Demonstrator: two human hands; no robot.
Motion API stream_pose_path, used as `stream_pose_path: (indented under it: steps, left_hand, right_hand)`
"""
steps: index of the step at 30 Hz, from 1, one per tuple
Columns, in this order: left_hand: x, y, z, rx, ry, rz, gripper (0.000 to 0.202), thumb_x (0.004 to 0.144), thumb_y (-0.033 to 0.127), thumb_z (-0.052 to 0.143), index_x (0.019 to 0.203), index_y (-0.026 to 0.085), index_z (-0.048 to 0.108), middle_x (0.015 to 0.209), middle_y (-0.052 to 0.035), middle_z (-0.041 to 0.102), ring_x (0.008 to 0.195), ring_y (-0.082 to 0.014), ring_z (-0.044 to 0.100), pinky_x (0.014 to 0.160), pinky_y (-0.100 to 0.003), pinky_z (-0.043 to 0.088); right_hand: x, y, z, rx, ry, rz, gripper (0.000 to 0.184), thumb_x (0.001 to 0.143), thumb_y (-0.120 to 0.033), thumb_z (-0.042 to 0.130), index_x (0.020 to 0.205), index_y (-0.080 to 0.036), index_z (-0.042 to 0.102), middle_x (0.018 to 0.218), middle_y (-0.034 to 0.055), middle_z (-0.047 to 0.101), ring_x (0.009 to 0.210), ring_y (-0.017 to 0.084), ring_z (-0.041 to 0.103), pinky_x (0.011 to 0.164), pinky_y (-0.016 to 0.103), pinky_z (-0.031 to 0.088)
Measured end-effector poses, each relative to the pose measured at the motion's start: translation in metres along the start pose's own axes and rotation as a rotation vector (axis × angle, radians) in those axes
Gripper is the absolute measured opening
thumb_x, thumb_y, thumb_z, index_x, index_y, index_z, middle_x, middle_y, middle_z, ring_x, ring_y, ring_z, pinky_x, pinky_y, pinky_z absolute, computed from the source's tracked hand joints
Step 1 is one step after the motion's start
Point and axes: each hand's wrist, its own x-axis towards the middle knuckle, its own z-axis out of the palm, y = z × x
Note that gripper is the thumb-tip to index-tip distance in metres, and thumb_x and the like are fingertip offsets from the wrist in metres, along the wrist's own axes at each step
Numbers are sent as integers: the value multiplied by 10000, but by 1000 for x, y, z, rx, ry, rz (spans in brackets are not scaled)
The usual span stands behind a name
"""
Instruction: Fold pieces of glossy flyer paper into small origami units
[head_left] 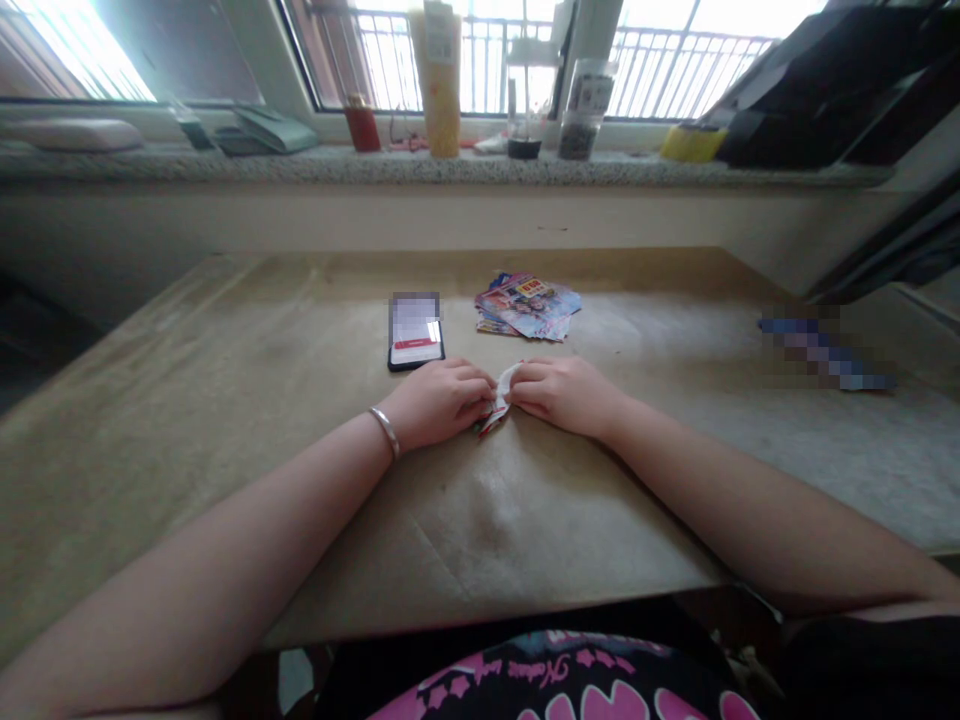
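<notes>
My left hand and my right hand rest on the brown paper-covered table, fingertips meeting in the middle. Both pinch a small folded piece of white paper with red print that stands up between them. A silver bangle circles my left wrist. A phone with a lit screen lies just beyond my left hand. A loose stack of colourful printed paper sheets lies farther back, beyond my right hand.
A blurred blue and white object lies at the right of the table. The stone windowsill behind holds a red cup, a tall yellow bottle, jars, boxes and a black device.
</notes>
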Motion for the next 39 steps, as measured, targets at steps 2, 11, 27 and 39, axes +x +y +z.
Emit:
stream_pose_path:
  steps: [2, 11, 27, 39]
  left_hand:
    - [-1, 0, -1, -3, -5, -3, 188, 889, 244, 495, 936, 172, 661, 953, -68, 682, 887, -178, 606, 800, -302, 482]
    - [-3, 5, 3, -22, 3, -83, 199, 870, 326, 553, 956, 182, 658, 1030, -79, 647, 930, -194, 597, 819, -315, 475]
    - [3, 10, 3, 10, -19, -167, 225, 857, 305, 566, 1024, 170, 633, 995, -84, 664, 946, -212, 597, 838, -340, 481]
    - [3, 11, 3, 12, -33, -187, 253, 835, 331, 584, 1028, 173, 625, 1037, -92, 638, 965, -228, 580, 859, -362, 465]
  right_hand:
    - [-1, 0, -1, -11, -8, 38, 265, 939, -284, 449, 876, -212, 696, 909, 48, 690, 826, 159, 590, 625, 257, 363]
    - [-2, 6, 8, 273, 98, 166, 187, 846, -235, 538, 865, -208, 723, 984, 45, 708, 889, 171, 629, 788, 284, 457]
    - [3, 4, 18, 287, 36, 323, 357, 828, -342, 555, 1132, -157, 584, 1241, 114, 614, 1217, 269, 486, 1015, 428, 388]
    - [2, 12, 26, 335, 82, 298, 479, 801, -360, 603, 1219, -133, 539, 1329, 155, 529, 1241, 273, 459, 1044, 454, 352]
